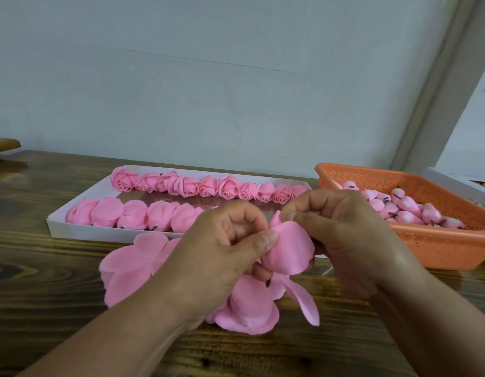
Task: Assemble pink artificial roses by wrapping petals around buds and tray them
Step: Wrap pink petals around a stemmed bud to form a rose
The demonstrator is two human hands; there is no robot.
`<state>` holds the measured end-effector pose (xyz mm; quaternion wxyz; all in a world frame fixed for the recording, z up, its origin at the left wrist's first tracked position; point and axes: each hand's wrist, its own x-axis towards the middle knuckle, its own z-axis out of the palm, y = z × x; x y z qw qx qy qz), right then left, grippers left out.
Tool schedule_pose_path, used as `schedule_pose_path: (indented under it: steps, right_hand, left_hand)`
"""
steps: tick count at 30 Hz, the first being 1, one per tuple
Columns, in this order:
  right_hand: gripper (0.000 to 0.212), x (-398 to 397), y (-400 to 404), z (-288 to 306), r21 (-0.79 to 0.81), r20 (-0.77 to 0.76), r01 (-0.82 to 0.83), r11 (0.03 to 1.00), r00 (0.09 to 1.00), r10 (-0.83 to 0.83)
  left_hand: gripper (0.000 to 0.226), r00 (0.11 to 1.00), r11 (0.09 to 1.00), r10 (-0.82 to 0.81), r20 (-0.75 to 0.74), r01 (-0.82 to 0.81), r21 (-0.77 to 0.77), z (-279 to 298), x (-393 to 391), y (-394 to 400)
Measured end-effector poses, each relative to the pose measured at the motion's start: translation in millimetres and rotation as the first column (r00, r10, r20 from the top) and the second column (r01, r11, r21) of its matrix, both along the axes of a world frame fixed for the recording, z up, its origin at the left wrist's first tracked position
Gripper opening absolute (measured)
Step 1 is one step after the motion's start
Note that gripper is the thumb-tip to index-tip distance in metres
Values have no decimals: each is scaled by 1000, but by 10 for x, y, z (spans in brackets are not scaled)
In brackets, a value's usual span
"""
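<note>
Between both hands sits a half-wrapped pink rose, its loose petals hanging down over the table. My left hand grips it from the left, thumb pressed on a petal. My right hand pinches the petal's top edge from the right. The bud inside is hidden by petals and fingers. A pile of flat pink petal sheets lies on the table under my left wrist. Behind stands a white tray with two rows of pink roses.
An orange perforated basket with several pink buds stands at the right, close to my right hand. A white box edge shows behind it. The dark wooden table meets a pale wall at the back.
</note>
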<state>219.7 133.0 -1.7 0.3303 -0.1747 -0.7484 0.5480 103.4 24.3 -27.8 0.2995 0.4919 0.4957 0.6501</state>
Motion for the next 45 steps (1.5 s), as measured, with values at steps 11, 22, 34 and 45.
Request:
schedule_pose_path:
  steps: [11,22,34,45]
  right_hand:
    - [26,9,24,-19,15,47,-11,1000,999,10]
    - [13,44,-14,34,-2,96,-53,999,994,53]
    - [30,-50,-35,-68,-45,-26,153,987,988,-154]
    - [19,-26,-14,-19,-91,40,20,996,999,-17]
  left_hand:
    - [19,991,992,124,-41,-125,-32,-141,23,62]
    - [14,993,993,115,29,-113,-40,-138,9,72]
    - [28,985,983,172,-5,-171,59,-215,121,102]
    - [23,985,989,150,-85,-150,6,-200,82,92]
